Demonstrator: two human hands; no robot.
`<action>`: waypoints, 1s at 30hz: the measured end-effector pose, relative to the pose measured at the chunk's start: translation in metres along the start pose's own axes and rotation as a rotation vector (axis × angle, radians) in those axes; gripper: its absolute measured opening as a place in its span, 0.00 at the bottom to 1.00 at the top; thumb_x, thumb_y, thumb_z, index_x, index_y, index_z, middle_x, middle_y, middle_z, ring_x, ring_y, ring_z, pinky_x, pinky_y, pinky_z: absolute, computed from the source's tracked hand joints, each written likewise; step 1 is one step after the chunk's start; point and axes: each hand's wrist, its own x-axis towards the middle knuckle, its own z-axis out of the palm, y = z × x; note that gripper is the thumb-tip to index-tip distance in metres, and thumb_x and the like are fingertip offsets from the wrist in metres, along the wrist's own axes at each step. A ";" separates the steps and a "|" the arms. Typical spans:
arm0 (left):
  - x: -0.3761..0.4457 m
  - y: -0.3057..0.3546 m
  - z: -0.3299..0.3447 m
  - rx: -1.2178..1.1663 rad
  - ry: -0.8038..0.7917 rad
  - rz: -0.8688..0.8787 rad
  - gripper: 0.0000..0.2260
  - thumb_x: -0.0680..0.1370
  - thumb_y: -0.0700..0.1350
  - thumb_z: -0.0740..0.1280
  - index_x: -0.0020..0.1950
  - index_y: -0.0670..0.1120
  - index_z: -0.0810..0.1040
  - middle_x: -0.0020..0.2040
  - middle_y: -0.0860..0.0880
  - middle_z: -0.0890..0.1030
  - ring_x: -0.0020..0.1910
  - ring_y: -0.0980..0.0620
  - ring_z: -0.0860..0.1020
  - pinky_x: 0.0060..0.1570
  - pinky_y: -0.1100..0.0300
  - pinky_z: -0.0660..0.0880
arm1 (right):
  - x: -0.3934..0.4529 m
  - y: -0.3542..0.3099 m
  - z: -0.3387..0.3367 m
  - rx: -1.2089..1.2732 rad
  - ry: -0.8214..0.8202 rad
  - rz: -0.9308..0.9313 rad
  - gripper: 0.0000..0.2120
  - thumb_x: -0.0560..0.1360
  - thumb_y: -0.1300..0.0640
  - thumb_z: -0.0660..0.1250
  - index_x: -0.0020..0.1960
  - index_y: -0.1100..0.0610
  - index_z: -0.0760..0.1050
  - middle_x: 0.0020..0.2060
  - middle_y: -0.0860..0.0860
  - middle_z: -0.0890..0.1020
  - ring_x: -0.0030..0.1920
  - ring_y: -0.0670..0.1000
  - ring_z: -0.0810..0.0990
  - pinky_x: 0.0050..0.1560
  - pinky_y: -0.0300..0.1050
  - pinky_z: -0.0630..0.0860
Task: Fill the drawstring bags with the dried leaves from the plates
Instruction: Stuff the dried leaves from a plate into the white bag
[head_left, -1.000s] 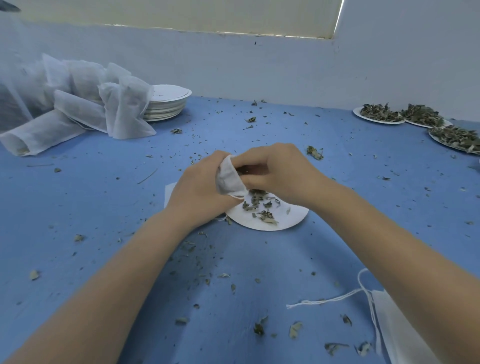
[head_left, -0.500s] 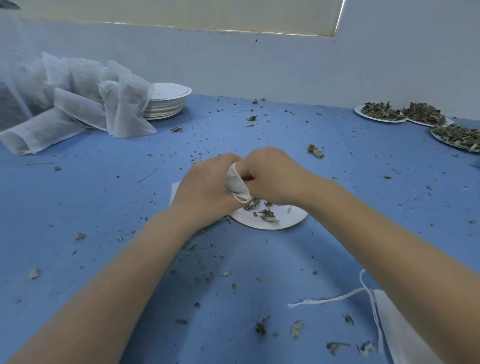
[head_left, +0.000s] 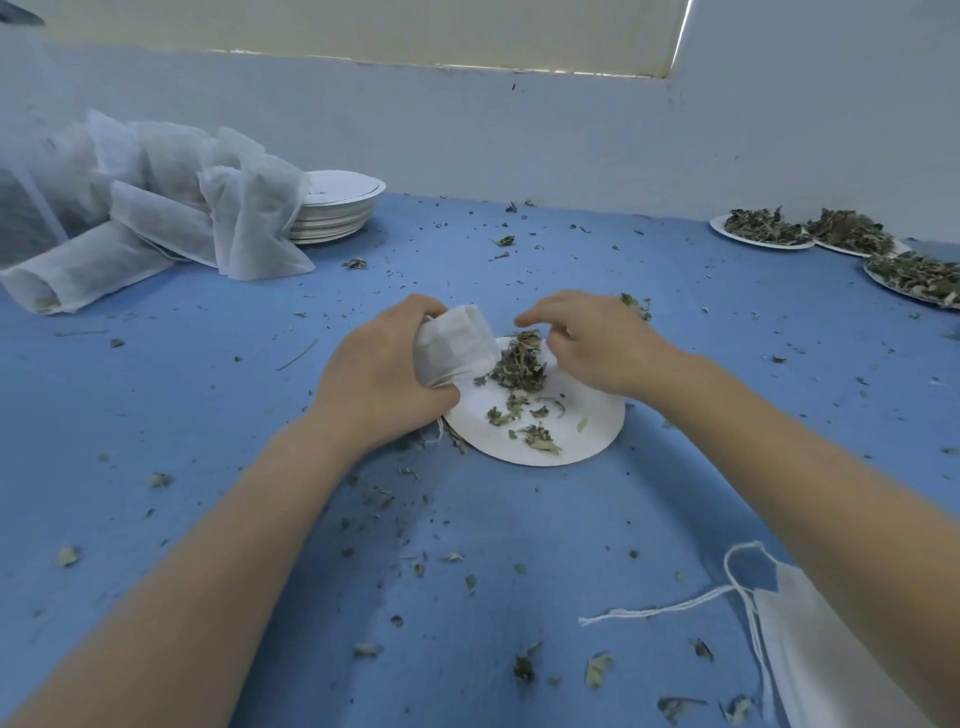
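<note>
My left hand (head_left: 379, 371) grips a small white drawstring bag (head_left: 456, 345), its mouth tilted down toward a white paper plate (head_left: 587, 431) in the middle of the blue table. A small pile of dried leaves (head_left: 519, 361) lies on the plate right at the bag's mouth, with a few loose leaves nearer me. My right hand (head_left: 592, 343) hovers over the far side of the plate, fingers curled and apart just above the pile; whether it pinches any leaves is hidden.
Three plates heaped with dried leaves (head_left: 763, 228) stand at the far right. A stack of empty plates (head_left: 337, 208) and a heap of white bags (head_left: 171, 213) lie at the far left. More white bags with strings (head_left: 810, 639) lie at the near right. Leaf crumbs are scattered over the cloth.
My hands have come apart: the right hand left the bag's mouth and moved right over the plate. A pile of leaves now shows on the plate beside the bag.
</note>
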 end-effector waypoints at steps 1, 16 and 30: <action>0.000 -0.001 0.001 -0.002 0.005 -0.008 0.22 0.65 0.44 0.71 0.56 0.54 0.71 0.47 0.57 0.74 0.45 0.53 0.72 0.42 0.59 0.68 | 0.001 0.002 0.005 -0.074 -0.054 -0.028 0.22 0.78 0.66 0.52 0.66 0.52 0.72 0.66 0.48 0.72 0.64 0.48 0.69 0.59 0.34 0.60; 0.002 -0.008 0.002 0.019 0.039 -0.026 0.22 0.66 0.46 0.72 0.59 0.52 0.71 0.48 0.56 0.74 0.45 0.52 0.71 0.43 0.59 0.66 | -0.003 0.003 0.005 -0.087 -0.313 0.019 0.19 0.79 0.45 0.56 0.69 0.43 0.67 0.67 0.48 0.66 0.62 0.48 0.69 0.58 0.41 0.61; 0.000 -0.004 0.003 0.041 0.015 -0.035 0.22 0.65 0.45 0.71 0.57 0.53 0.71 0.47 0.56 0.73 0.44 0.52 0.70 0.42 0.61 0.63 | -0.008 -0.004 -0.008 0.180 0.134 0.002 0.04 0.71 0.54 0.72 0.46 0.49 0.83 0.37 0.41 0.81 0.36 0.36 0.77 0.39 0.26 0.69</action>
